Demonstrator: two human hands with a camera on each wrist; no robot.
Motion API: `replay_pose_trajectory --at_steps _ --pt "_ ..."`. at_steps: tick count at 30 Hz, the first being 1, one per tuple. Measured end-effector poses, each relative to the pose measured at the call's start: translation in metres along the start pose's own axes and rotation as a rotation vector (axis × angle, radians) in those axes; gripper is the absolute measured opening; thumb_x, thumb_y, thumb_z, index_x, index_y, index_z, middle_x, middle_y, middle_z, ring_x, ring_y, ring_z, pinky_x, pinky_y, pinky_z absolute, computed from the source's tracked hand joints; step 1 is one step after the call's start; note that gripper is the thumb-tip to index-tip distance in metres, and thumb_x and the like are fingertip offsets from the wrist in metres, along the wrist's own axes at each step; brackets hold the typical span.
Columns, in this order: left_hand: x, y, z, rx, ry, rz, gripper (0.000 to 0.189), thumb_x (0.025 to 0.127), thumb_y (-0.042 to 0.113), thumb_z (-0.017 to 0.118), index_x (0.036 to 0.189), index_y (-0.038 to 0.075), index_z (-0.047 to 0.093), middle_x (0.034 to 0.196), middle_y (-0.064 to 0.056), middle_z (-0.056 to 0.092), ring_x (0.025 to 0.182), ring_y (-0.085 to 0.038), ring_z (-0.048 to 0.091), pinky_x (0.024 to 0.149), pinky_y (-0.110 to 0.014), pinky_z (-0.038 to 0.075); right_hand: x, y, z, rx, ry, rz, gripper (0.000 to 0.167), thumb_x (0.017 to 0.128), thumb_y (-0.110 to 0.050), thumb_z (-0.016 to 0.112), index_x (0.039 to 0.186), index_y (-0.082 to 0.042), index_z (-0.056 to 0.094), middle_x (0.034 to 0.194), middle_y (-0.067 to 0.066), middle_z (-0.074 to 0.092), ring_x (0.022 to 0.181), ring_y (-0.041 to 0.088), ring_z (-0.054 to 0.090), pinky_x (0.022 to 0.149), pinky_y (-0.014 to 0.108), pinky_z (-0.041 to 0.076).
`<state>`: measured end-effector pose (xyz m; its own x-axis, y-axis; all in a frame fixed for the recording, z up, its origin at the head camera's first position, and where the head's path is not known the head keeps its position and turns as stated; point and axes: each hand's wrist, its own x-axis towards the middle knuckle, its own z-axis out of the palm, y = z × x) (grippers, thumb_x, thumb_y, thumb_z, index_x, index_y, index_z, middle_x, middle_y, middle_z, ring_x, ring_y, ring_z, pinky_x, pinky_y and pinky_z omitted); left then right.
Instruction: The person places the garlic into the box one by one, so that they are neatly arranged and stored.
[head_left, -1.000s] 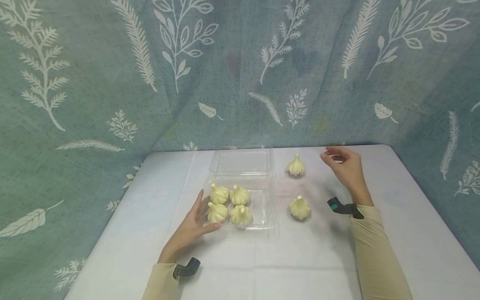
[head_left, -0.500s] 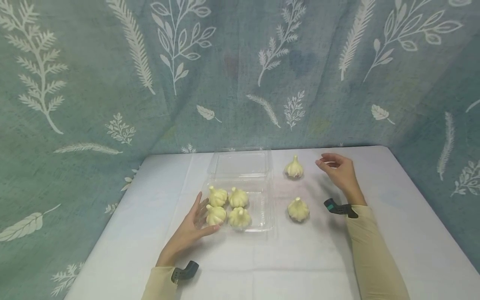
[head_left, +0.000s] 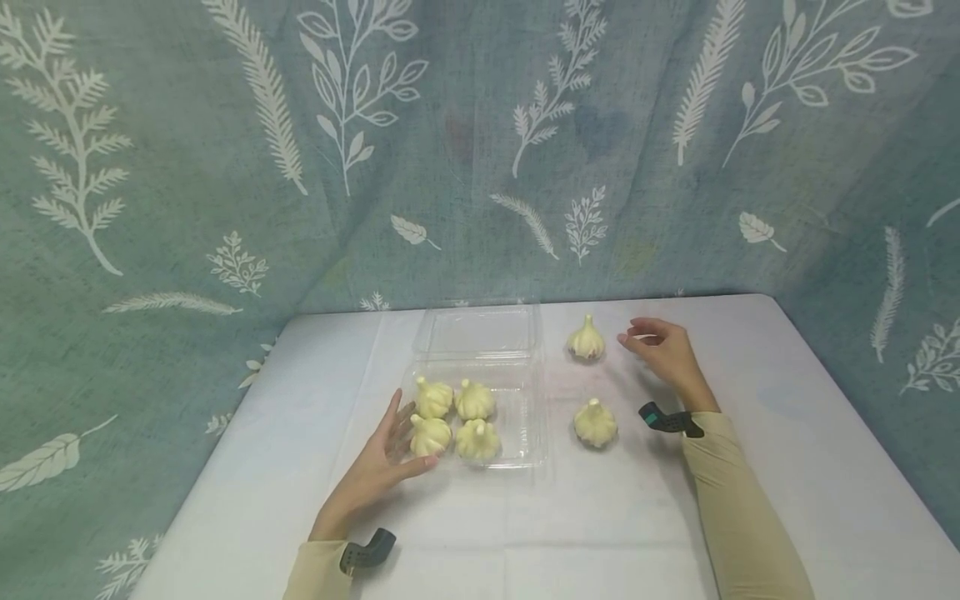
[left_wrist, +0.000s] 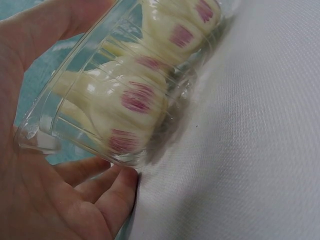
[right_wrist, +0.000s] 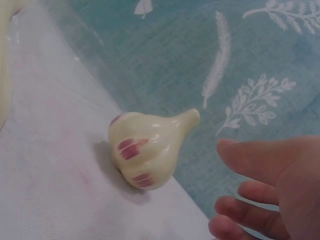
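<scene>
A blue-green cloth [head_left: 450, 208] with white leaf prints hangs behind the white-covered worktop [head_left: 525, 517]. Two beige sleeves [head_left: 742, 500] reach in over it from the near side. Left of the worktop's middle lies a clear plastic container [head_left: 523, 417], its lid [head_left: 480, 331] laid back on the far side. The left hand [head_left: 372, 467] is spread wide around the container's near left corner, fingers along the left side and thumb along the near side. The right hand [head_left: 666, 350], fingers gently bent, thumb apart from them, holds nothing just right of the far garlic bulb [head_left: 587, 342]. A nearer bulb [head_left: 596, 426] also rests on the worktop, right of the container. Four garlic bulbs [head_left: 475, 402] sit two by two in the container's left part. Each wrist wears a dark band [head_left: 669, 419].
</scene>
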<state>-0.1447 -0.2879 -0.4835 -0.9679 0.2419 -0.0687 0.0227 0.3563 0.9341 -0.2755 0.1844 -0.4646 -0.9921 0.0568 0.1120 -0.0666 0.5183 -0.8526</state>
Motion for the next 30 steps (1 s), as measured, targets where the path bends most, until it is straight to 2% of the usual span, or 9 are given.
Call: replay_pose_trajectory --at_steps 6,17,30 --pt "-0.001 0.0 0.001 0.017 -0.001 -0.031 0.123 0.087 0.027 0.083 0.167 0.027 -0.009 0.175 -0.018 0.01 0.159 -0.047 0.017 0.128 -0.055 0.024 0.001 0.005 0.005 -0.014 -0.052 0.025 0.059 0.097 -0.037 0.072 0.141 0.001 0.06 0.132 0.023 0.069 0.118 0.037 0.065 0.084 0.025 0.054" --pt "0.0 0.0 0.002 0.013 0.0 -0.02 0.122 0.088 0.026 0.083 0.167 0.028 -0.01 0.175 -0.018 0.01 0.159 -0.048 0.017 0.128 -0.056 0.024 0.007 0.007 0.015 -0.006 -0.109 -0.016 0.059 0.097 -0.03 0.073 0.142 0.005 0.057 0.133 0.027 0.067 0.119 0.043 0.067 0.099 0.051 0.06" --pt "0.0 0.001 0.001 0.028 0.005 -0.015 0.122 0.088 0.025 0.083 0.167 0.029 -0.01 0.174 -0.019 0.011 0.158 -0.047 0.019 0.128 -0.054 0.026 0.012 0.008 0.023 0.012 -0.191 -0.017 0.063 0.094 -0.032 0.076 0.142 0.004 0.058 0.137 0.027 0.065 0.126 0.046 0.064 0.103 0.055 0.06"
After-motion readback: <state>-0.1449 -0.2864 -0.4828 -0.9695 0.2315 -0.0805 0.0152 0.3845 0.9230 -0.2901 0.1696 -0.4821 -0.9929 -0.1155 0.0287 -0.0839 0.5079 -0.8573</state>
